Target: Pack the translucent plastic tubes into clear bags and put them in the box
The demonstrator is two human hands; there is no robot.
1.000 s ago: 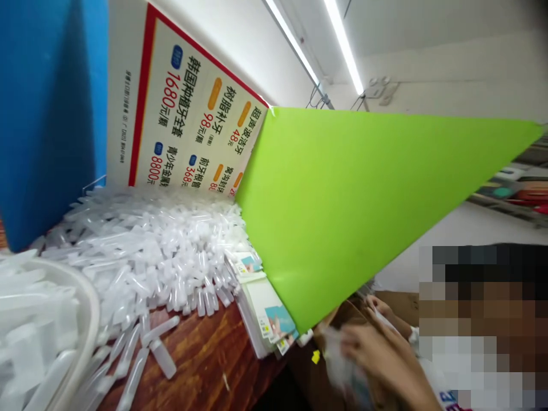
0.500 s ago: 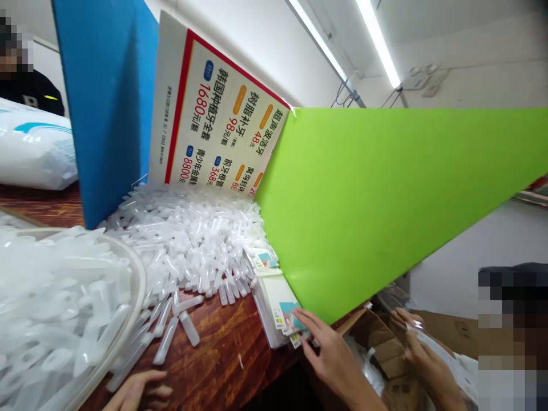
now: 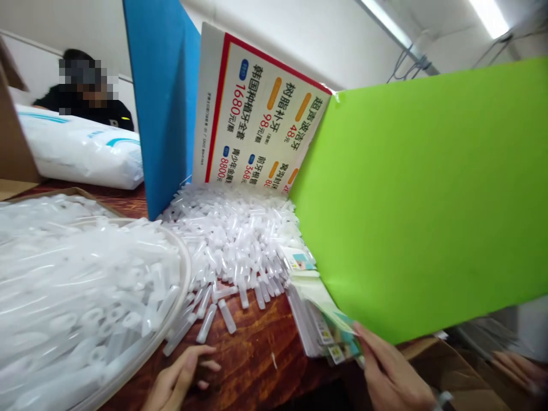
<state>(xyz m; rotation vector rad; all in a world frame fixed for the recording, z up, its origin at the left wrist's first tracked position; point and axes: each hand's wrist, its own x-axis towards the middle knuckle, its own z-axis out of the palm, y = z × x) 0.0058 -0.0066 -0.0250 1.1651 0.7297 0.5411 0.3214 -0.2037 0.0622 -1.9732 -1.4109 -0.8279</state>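
Observation:
My right hand reaches from the lower right to a stack of white printed cards and pinches the lifted top card at its near corner. My left hand rests on the brown wooden table with its fingers loosely spread and nothing in them. It lies just below a few loose clear plastic tubes. A big heap of the same tubes fills the corner behind.
A round white basin heaped with tubes is at left. Blue, printed and green boards wall in the heap. Another person's hand is by a cardboard box. A white bag and a person are at back left.
The view has swung left. My right hand has lifted the top card of the stack. My left hand has come further onto the table.

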